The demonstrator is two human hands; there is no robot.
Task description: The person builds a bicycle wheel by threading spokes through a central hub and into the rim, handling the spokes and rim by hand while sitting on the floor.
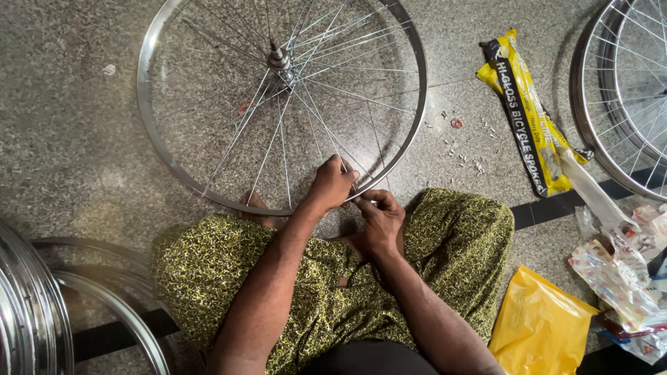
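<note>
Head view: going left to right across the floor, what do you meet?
Stacked bare rims → spoked wheel under both hands → scattered spoke nipples → long yellow-and-black spoke packet → second spoked wheel.

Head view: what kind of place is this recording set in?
Probably a bicycle repair or wheel-building workshop, worked on the floor. A spoked silver bicycle wheel lies on the speckled stone floor, more bare chrome rims sit nearby, and small metal spoke nipples are scattered beside a long yellow packet.
</note>
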